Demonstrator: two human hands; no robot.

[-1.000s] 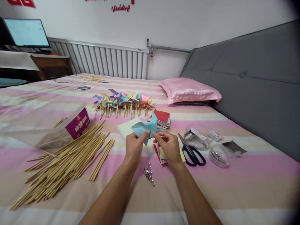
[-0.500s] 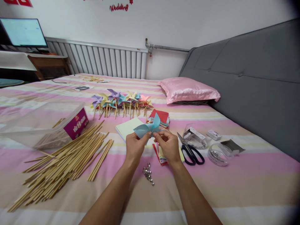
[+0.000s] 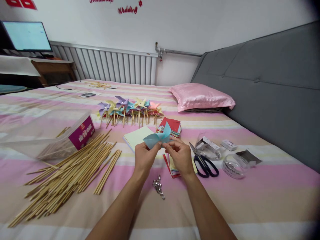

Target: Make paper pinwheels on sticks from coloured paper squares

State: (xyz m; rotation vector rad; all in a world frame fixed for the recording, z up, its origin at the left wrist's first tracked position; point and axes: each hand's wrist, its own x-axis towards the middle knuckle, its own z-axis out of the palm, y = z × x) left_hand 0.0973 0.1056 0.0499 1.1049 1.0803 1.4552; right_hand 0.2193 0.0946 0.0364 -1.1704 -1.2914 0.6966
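Blue pinwheel (image 3: 158, 137) lowered slightly; both hands (image 3: 143, 156) pinch it above striped bed (image 3: 225, 200) (radiator behind).

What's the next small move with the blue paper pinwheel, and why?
Probably keep the left hand pinching the blue pinwheel at its centre while the right hand reaches for a pin from the silver pile: the blades look folded in, and no pin shows.
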